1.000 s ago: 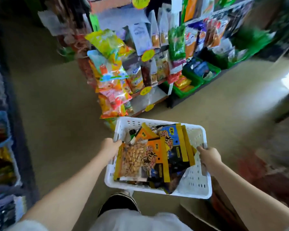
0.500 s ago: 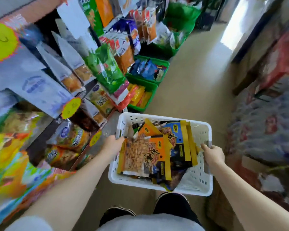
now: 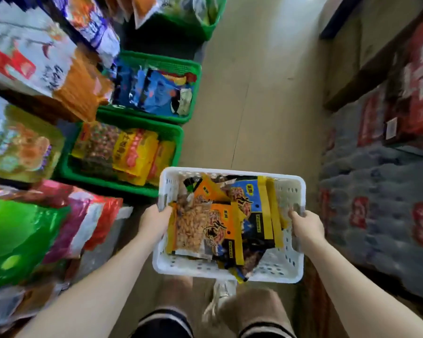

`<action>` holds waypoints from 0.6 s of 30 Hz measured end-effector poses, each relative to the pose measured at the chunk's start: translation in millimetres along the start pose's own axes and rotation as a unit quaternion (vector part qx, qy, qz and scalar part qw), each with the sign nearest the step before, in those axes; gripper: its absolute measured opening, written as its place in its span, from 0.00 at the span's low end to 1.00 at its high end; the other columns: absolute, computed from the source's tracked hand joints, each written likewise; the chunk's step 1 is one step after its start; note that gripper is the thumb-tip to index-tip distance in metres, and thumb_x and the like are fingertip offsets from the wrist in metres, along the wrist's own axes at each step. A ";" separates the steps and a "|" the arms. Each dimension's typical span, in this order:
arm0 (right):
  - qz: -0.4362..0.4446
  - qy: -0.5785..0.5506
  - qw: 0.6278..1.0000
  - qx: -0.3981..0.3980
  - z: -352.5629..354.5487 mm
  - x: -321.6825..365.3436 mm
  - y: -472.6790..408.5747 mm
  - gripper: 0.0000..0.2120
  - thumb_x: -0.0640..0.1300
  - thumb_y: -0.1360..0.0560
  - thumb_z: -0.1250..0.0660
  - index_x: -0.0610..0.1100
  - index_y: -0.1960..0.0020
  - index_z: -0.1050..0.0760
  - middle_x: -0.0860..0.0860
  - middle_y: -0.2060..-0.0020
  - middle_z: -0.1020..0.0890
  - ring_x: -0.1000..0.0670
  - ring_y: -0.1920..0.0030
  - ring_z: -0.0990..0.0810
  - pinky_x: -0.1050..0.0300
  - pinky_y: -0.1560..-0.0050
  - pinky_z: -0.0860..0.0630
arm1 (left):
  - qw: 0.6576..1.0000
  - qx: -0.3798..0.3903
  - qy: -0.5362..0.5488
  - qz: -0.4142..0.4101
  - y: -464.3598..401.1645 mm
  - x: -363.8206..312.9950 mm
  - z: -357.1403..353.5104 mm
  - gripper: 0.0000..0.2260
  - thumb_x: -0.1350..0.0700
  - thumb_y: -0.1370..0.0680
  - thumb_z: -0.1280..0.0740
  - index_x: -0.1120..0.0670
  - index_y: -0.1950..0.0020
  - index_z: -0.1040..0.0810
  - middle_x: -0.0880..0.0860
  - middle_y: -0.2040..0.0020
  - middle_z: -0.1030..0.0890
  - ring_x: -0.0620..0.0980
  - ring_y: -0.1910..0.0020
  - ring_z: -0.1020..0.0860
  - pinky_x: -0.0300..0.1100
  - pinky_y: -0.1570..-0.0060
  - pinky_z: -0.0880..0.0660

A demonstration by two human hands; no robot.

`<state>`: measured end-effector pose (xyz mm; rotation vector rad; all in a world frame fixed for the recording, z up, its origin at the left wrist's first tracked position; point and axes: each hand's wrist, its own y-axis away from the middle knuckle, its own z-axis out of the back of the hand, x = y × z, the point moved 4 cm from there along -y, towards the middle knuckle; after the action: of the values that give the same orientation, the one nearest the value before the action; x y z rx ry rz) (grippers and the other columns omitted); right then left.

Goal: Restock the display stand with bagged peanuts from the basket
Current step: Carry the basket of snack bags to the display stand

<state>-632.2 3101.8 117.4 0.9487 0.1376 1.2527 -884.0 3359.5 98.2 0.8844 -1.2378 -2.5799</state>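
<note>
Head camera looks down my arms at a white perforated plastic basket that I carry level in front of me, above my knees. My left hand grips the basket's left rim, fingers curled over the edge and out of sight inside. My right hand grasps the right rim the same way, thumb on top and fingers wrapped over the wall.

Inside the basket lies a loose heap of bagged peanuts: an orange-and-yellow bag with a clear window showing the nuts sits on top toward the left, and a blue bag with yellow stripes overlaps it toward the right. More bags lie underneath, and one dark corner pokes over the near rim.

To my left stands the display stand, much of it blurred, hung with coloured snack packets. At its foot on the floor sit green plastic crates: the nearest crate holds yellow and red bags and lies just beside the basket's far left corner; a second green crate beyond it holds blue packets. A bright green packet fills the lower left. On my right I see stacked shrink-wrapped goods with red labels. Below the basket a white shoe shows on the tan floor.
</note>
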 end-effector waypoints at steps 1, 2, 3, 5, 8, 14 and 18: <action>-0.012 -0.001 1.000 0.006 -17.2 1.4 -32.0 0.10 0.46 0.22 0.41 0.41 0.55 0.26 0.44 0.64 0.23 0.46 0.67 0.27 0.58 0.70 0.34 | 1.000 0.001 -0.008 0.004 -31.9 -3.3 -14.0 0.11 0.52 0.23 0.39 0.52 0.65 0.31 0.53 0.70 0.28 0.54 0.69 0.29 0.42 0.65 0.34; -0.022 -0.005 1.000 0.011 -29.6 2.5 -53.0 0.10 0.46 0.22 0.40 0.40 0.55 0.25 0.44 0.65 0.23 0.46 0.68 0.28 0.57 0.70 0.33 | 1.000 -0.003 -0.016 0.000 -52.3 -6.8 -21.6 0.12 0.51 0.23 0.39 0.52 0.66 0.31 0.53 0.70 0.28 0.54 0.69 0.29 0.42 0.65 0.33; -0.032 -0.011 0.999 0.023 -41.8 2.5 -68.7 0.11 0.46 0.23 0.40 0.39 0.55 0.25 0.45 0.67 0.25 0.47 0.69 0.29 0.56 0.69 0.33 | 1.000 -0.009 -0.023 -0.002 -67.5 -10.1 -26.6 0.12 0.51 0.23 0.39 0.52 0.66 0.31 0.54 0.69 0.28 0.55 0.68 0.28 0.42 0.65 0.33; -0.039 -0.012 0.999 0.036 -79.8 -5.9 -127.2 0.10 0.44 0.22 0.41 0.40 0.57 0.25 0.47 0.70 0.27 0.47 0.69 0.30 0.56 0.67 0.32 | 0.999 -0.022 -0.045 -0.012 -125.0 -7.7 -55.6 0.12 0.52 0.23 0.38 0.52 0.66 0.31 0.55 0.68 0.27 0.55 0.66 0.28 0.43 0.67 0.34; -0.032 0.012 0.998 0.045 -135.2 -17.8 -210.6 0.10 0.45 0.22 0.42 0.43 0.60 0.30 0.46 0.68 0.27 0.47 0.67 0.30 0.56 0.65 0.32 | 0.998 -0.016 -0.067 -0.010 -204.6 1.1 -103.5 0.11 0.53 0.22 0.39 0.53 0.65 0.31 0.56 0.66 0.27 0.56 0.65 0.27 0.43 0.67 0.35; -0.017 0.020 1.000 0.008 -216.8 -39.0 -342.0 0.17 0.54 0.21 0.50 0.42 0.52 0.31 0.43 0.59 0.25 0.46 0.62 0.27 0.59 0.70 0.37 | 0.999 0.032 -0.029 0.003 -323.3 33.0 -188.9 0.07 0.56 0.21 0.40 0.57 0.48 0.26 0.54 0.62 0.23 0.51 0.65 0.25 0.42 0.67 0.30; 0.003 0.049 0.999 -0.011 -237.1 -41.0 -385.3 0.17 0.51 0.20 0.51 0.40 0.49 0.30 0.42 0.56 0.23 0.44 0.60 0.26 0.55 0.67 0.35 | 0.998 0.057 -0.034 0.002 -355.9 33.9 -218.4 0.07 0.55 0.20 0.41 0.57 0.47 0.28 0.55 0.60 0.23 0.49 0.66 0.25 0.41 0.70 0.30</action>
<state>-495.9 3192.7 -306.3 0.8695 0.1981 1.3034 -746.4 3432.9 -290.6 0.8182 -1.4172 -2.5776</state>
